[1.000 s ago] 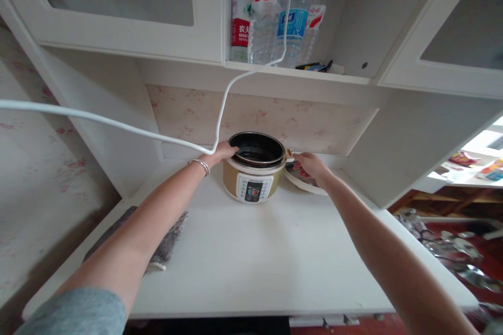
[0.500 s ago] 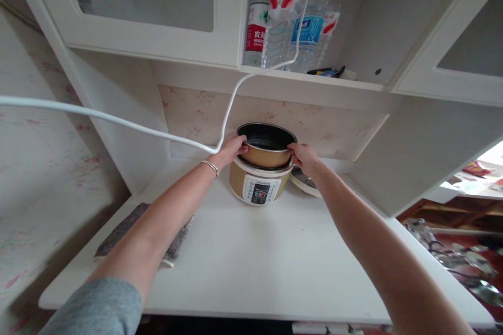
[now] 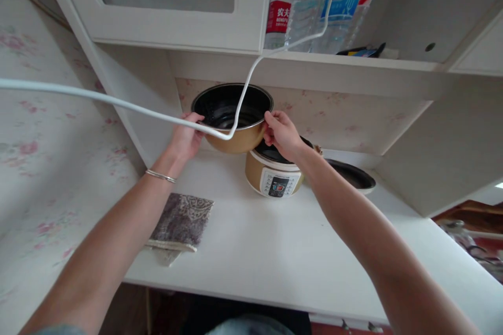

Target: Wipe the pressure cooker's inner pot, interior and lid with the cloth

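Observation:
Both hands grip the rim of a gold inner pot (image 3: 239, 140) with a black inside, lifted above the counter. My left hand (image 3: 187, 135) pinches its left edge, and a bracelet circles that wrist. On the opposite edge my right hand (image 3: 281, 131) is closed, thumb over the rim. The pot looks empty inside. Behind and right of it stands the gold and white rice cooker (image 3: 275, 178), its black well partly hidden by my right hand. A round lid (image 3: 351, 174) with a dark inside lies on the counter to the cooker's right.
A folded grey patterned cloth (image 3: 184, 222) lies on the white counter (image 3: 267, 251) at left. A white cable (image 3: 118, 105) hangs across the view, before the pot. Overhead, an open cabinet shelf holds several plastic bottles (image 3: 310, 10).
The inner pot has come up out of the cooker and moved left and toward me, held by both hands. The cooker's well now shows, and more of the lid and cloth are visible.

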`<state>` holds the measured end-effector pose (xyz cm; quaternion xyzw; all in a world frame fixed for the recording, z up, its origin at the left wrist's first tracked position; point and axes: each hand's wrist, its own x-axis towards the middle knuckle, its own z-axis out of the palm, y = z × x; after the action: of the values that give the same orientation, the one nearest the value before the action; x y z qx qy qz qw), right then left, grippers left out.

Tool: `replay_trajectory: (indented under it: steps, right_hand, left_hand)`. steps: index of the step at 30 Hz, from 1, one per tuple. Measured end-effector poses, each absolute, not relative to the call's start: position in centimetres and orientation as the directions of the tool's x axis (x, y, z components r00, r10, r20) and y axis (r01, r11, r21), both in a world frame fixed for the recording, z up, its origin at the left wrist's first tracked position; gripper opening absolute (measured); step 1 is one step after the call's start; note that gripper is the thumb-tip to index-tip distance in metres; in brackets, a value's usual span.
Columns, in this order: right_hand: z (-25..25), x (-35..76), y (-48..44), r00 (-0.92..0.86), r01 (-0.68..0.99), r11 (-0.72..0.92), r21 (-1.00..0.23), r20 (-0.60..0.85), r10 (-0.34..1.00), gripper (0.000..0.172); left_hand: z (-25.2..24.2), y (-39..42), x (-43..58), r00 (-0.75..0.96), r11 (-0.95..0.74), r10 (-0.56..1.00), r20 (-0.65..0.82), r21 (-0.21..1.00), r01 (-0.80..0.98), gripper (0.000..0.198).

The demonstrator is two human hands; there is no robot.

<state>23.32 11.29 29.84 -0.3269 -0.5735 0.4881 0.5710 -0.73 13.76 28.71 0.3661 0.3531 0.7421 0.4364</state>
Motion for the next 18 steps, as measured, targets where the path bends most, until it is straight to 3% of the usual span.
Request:
replay_trajectory:
  steps: [6,10,13,15,18]
  right_hand:
    - [26.2,17.3,10.9,-0.252,-0.158,0.170,-0.973,0.206,0.945,0.028]
    - [20.4,14.4,9.3,-0.229,-0.102,0.060,-0.993,0.082,0.970,0.020]
    - [15.1,11.2,6.6,-0.265,0.166,-0.045,-0.985,-0.088,0.960,0.019]
    - [12.1,8.4,4.3,-0.386,0.463,0.064,-0.884,-0.136,0.913,0.023]
    - [9.2,3.9,0.8,-0.545,0.624,0.433,-0.651,0.036,0.838,0.053]
  left_hand:
    - [24.7,11.0,-7.5,-0.470,-0.353,0.874,0.123,0.826,-0.440,0.019]
    - [21.8,9.8,-10.0,-0.509,-0.334,0.855,0.095,0.852,-0.402,0.020]
    - [19.6,9.6,-11.0,-0.527,-0.295,0.849,0.048,0.870,-0.395,0.018]
    - [18.3,9.6,-11.4,-0.525,-0.273,0.850,0.035,0.882,-0.384,0.017]
    - [16.7,9.7,-11.6,-0.518,-0.256,0.855,0.035,0.897,-0.361,0.017]
